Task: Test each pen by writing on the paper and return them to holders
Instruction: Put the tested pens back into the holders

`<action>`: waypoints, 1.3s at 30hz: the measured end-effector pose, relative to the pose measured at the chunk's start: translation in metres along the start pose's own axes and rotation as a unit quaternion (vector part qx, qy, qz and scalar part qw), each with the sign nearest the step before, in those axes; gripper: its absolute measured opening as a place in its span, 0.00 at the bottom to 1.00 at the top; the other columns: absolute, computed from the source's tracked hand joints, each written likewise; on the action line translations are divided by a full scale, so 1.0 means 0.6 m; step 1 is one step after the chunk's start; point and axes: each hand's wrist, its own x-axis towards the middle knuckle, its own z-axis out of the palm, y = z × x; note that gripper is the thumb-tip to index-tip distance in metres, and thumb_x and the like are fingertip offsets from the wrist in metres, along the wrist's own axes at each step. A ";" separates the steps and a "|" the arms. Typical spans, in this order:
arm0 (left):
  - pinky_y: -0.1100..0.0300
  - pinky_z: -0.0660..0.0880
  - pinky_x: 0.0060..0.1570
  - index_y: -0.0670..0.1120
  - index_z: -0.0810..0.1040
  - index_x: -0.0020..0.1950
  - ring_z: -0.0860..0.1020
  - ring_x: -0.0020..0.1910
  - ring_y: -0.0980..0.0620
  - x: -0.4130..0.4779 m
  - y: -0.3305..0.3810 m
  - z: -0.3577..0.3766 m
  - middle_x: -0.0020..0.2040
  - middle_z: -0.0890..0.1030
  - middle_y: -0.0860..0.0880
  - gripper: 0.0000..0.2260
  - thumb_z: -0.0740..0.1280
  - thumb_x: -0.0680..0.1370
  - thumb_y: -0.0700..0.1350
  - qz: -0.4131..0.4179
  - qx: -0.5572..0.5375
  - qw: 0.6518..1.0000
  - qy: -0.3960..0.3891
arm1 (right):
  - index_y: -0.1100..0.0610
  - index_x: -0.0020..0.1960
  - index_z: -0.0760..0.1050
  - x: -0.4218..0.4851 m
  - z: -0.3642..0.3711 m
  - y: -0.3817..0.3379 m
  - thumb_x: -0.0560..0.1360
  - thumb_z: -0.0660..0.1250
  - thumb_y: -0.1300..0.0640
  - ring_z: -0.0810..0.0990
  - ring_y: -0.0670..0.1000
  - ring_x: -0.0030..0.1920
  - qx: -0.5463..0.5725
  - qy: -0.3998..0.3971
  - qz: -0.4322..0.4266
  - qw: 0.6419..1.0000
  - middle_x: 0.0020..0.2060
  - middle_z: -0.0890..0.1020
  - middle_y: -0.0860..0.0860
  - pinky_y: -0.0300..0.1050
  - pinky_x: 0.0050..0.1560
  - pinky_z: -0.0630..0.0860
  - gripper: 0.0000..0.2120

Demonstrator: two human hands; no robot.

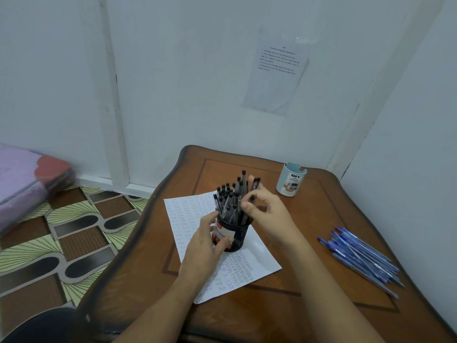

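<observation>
Pinching one black pen in your right grip; left grip wraps the holder. Crowded pens could snag, tipping it.

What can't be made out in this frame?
Head view only.
Wall notice: print too small to read.
Light blue cup: its own wall hides the inside.
Paper: middle covered by the black holder and left hand.
Pen pinched by the right hand: blurred, lower end hidden by fingers.

Black pen holder blocked surface centre atop paper; blue pens cluttered right edge; bare wood between them.
</observation>
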 end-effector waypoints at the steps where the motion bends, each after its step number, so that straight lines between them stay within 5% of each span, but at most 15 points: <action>1: 0.54 0.77 0.57 0.73 0.56 0.62 0.78 0.57 0.57 0.000 0.000 0.000 0.56 0.70 0.70 0.28 0.71 0.78 0.50 0.000 -0.003 1.000 -0.001 | 0.47 0.42 0.80 -0.005 0.001 0.007 0.77 0.71 0.57 0.79 0.48 0.62 0.000 -0.003 -0.002 1.000 0.67 0.76 0.50 0.48 0.56 0.80 0.07; 5: 0.54 0.76 0.57 0.80 0.53 0.58 0.78 0.57 0.57 0.001 0.003 -0.001 0.56 0.70 0.69 0.31 0.71 0.78 0.51 0.003 -0.005 1.000 0.003 | 0.51 0.51 0.72 -0.014 0.008 0.010 0.71 0.68 0.73 0.81 0.54 0.58 0.149 0.015 -0.023 0.988 0.58 0.81 0.52 0.49 0.53 0.81 0.19; 7: 0.56 0.76 0.57 0.80 0.53 0.59 0.78 0.57 0.58 0.000 0.004 0.000 0.56 0.70 0.69 0.31 0.71 0.78 0.51 0.005 -0.004 1.000 0.004 | 0.45 0.61 0.68 -0.013 0.015 0.001 0.69 0.76 0.59 0.81 0.52 0.62 0.209 0.039 -0.019 0.977 0.62 0.80 0.50 0.53 0.62 0.78 0.26; 10: 0.57 0.76 0.55 0.79 0.54 0.59 0.78 0.56 0.60 -0.002 0.005 -0.002 0.56 0.71 0.69 0.31 0.71 0.78 0.51 0.007 -0.004 1.000 0.010 | 0.27 0.73 0.55 -0.005 0.029 -0.017 0.64 0.77 0.33 0.64 0.47 0.77 0.083 0.053 -0.029 0.995 0.78 0.63 0.44 0.51 0.73 0.64 0.44; 12: 0.59 0.76 0.54 0.77 0.55 0.60 0.77 0.55 0.64 -0.003 0.006 -0.002 0.57 0.71 0.69 0.29 0.71 0.78 0.50 0.009 -0.008 1.000 0.012 | 0.25 0.71 0.56 -0.003 0.040 -0.031 0.68 0.70 0.32 0.55 0.42 0.78 -0.009 0.058 -0.048 0.997 0.80 0.56 0.42 0.51 0.75 0.58 0.36; 15: 0.59 0.76 0.54 0.78 0.55 0.60 0.76 0.55 0.66 -0.003 0.007 -0.001 0.56 0.71 0.68 0.30 0.71 0.78 0.49 0.010 -0.009 1.000 0.014 | 0.35 0.54 0.74 0.000 0.060 -0.023 0.79 0.63 0.40 0.58 0.38 0.76 -0.026 0.126 -0.080 0.988 0.76 0.67 0.48 0.51 0.73 0.65 0.05; 16: 0.59 0.76 0.54 0.79 0.55 0.59 0.76 0.55 0.66 -0.003 0.007 -0.001 0.56 0.72 0.68 0.31 0.71 0.77 0.49 0.009 -0.009 1.000 0.014 | 0.38 0.49 0.75 0.000 0.064 -0.016 0.80 0.62 0.43 0.58 0.37 0.76 -0.016 0.149 -0.089 0.985 0.75 0.68 0.49 0.49 0.71 0.68 0.04; 20: 0.56 0.78 0.54 0.80 0.54 0.59 0.79 0.55 0.59 -0.002 0.005 -0.002 0.56 0.72 0.67 0.32 0.72 0.77 0.49 0.004 -0.010 1.000 0.010 | 0.47 0.44 0.81 -0.005 0.056 0.001 0.79 0.69 0.59 0.61 0.28 0.70 0.063 0.147 -0.061 0.985 0.76 0.65 0.42 0.31 0.61 0.70 0.08; 23: 0.57 0.78 0.55 0.80 0.54 0.59 0.79 0.55 0.59 -0.003 0.007 -0.002 0.56 0.71 0.69 0.32 0.71 0.77 0.50 0.002 -0.011 1.000 0.007 | 0.52 0.42 0.82 -0.007 0.041 -0.004 0.76 0.71 0.67 0.65 0.24 0.63 0.097 0.075 -0.025 0.992 0.67 0.73 0.46 0.22 0.53 0.69 0.11; 25: 0.58 0.77 0.55 0.80 0.54 0.58 0.79 0.56 0.58 -0.003 0.007 -0.002 0.55 0.71 0.70 0.32 0.72 0.77 0.49 -0.003 -0.014 1.000 0.004 | 0.54 0.40 0.84 -0.005 0.034 -0.008 0.74 0.72 0.65 0.69 0.24 0.61 0.122 0.062 -0.021 0.990 0.63 0.74 0.43 0.27 0.55 0.72 0.08; 27: 0.59 0.77 0.55 0.80 0.54 0.58 0.79 0.56 0.58 -0.003 0.007 -0.003 0.56 0.71 0.69 0.32 0.72 0.77 0.49 -0.001 -0.016 1.000 0.004 | 0.48 0.40 0.86 -0.003 0.030 -0.011 0.73 0.71 0.58 0.68 0.31 0.68 0.135 0.104 -0.037 0.985 0.70 0.73 0.44 0.35 0.63 0.72 0.08; 31: 0.61 0.75 0.54 0.80 0.55 0.59 0.78 0.57 0.60 -0.001 0.006 -0.003 0.56 0.71 0.70 0.32 0.72 0.77 0.49 -0.001 -0.017 1.000 0.007 | 0.45 0.58 0.78 0.015 0.024 -0.024 0.81 0.66 0.59 0.75 0.29 0.57 0.133 0.153 -0.069 0.977 0.61 0.77 0.39 0.28 0.55 0.73 0.10; 35: 0.59 0.76 0.57 0.80 0.55 0.58 0.77 0.57 0.60 -0.002 0.007 -0.003 0.56 0.71 0.70 0.31 0.72 0.77 0.50 -0.005 -0.014 1.000 0.005 | 0.45 0.44 0.81 0.035 0.027 -0.019 0.77 0.70 0.64 0.80 0.42 0.55 0.063 0.171 -0.050 0.982 0.54 0.82 0.43 0.52 0.59 0.79 0.13; 39: 0.61 0.75 0.57 0.77 0.57 0.60 0.77 0.59 0.59 -0.001 0.006 -0.003 0.56 0.70 0.71 0.29 0.71 0.78 0.49 -0.008 -0.015 1.000 -0.001 | 0.48 0.54 0.80 0.029 0.026 -0.017 0.77 0.69 0.65 0.82 0.43 0.53 0.096 0.188 -0.050 0.976 0.50 0.84 0.43 0.47 0.58 0.80 0.14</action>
